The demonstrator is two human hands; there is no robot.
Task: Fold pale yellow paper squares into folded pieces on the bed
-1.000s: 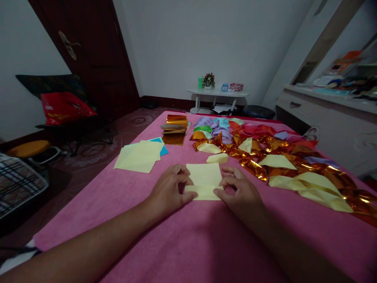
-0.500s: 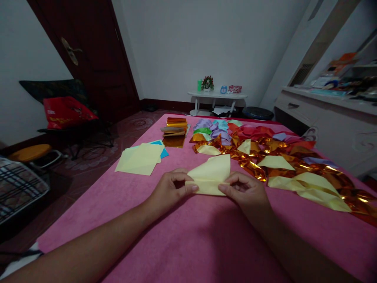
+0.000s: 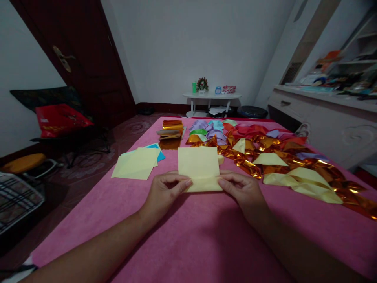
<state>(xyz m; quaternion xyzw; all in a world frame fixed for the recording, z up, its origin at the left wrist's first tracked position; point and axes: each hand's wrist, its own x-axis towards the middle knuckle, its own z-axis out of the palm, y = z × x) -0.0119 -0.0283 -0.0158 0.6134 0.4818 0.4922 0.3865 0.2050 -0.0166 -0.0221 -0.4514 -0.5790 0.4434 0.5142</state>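
A sheet of pale yellow paper (image 3: 199, 163) stands upright between my hands, its lower edge folded up into a band. My left hand (image 3: 167, 191) pinches the left end of that fold, thumb in front and fingers behind. At the right end, my right hand (image 3: 243, 192) grips the paper the same way. To the left lies a loose stack of yellow and blue paper squares (image 3: 134, 164). Beyond it sits a pile of gold foil sheets (image 3: 171, 135). Folded yellow paper pieces (image 3: 303, 185) and shiny gold foil pieces (image 3: 250, 169) spread out on the right.
A pink cloth (image 3: 176, 239) covers the table. Purple, red and green folded papers lie at its far right. Beyond are a small white table (image 3: 212, 95) and a black round stool (image 3: 252, 112). A red bag (image 3: 60, 120) rests on a chair at left; a cabinet (image 3: 321, 114) stands right.
The paper's upper part, slanted and curled before, now stands flat and square to me. Both hands keep their pinch on the fold. The view has shifted slightly to the right.
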